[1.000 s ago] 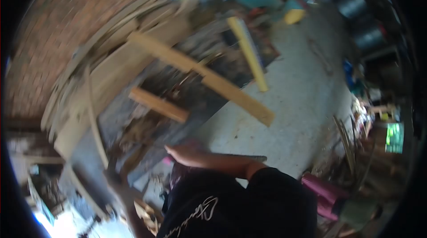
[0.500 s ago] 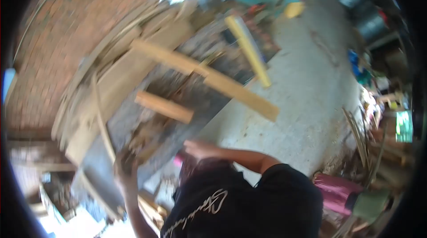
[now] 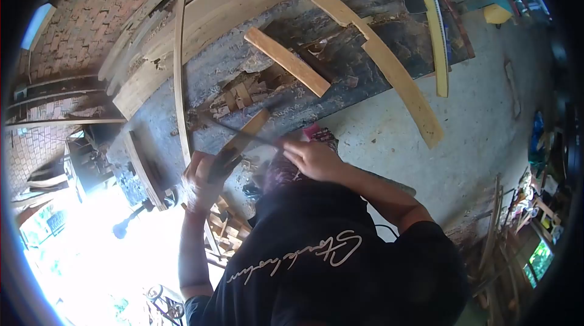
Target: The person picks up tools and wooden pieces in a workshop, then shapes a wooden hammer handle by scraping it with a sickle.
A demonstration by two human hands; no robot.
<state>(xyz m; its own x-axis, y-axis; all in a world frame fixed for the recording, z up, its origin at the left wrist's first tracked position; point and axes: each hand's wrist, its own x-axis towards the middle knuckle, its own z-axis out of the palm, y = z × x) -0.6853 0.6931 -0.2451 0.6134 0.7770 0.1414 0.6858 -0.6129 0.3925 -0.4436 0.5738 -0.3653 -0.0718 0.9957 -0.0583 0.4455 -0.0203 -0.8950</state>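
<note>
My left hand [image 3: 204, 180] is closed around a short wooden piece [image 3: 252, 126], which has a dark part beside the fingers. The light end of that piece points up and to the right. My right hand [image 3: 316, 158] has its fingers closed on one end of a thin dark rod-like tool [image 3: 246, 135]. The tool slants up and left, crossing the wooden piece in the view; whether they touch is unclear. Beyond the hands, a short plank [image 3: 289, 61] lies on a dark, worn work surface [image 3: 359, 98].
A long notched board [image 3: 398, 76] crosses the surface's right part, near a yellow strip [image 3: 436, 40]. On the left, a narrow batten [image 3: 179, 76] lies by large boards [image 3: 225, 15]. Concrete floor [image 3: 468, 125] extends right. Wood scraps [image 3: 228, 228] are beside my body.
The view has shifted and sharpened. Both hands are now closer to each other, and the dark tool and the wooden piece show clearly between them; earlier both were blurred or not distinguishable.
</note>
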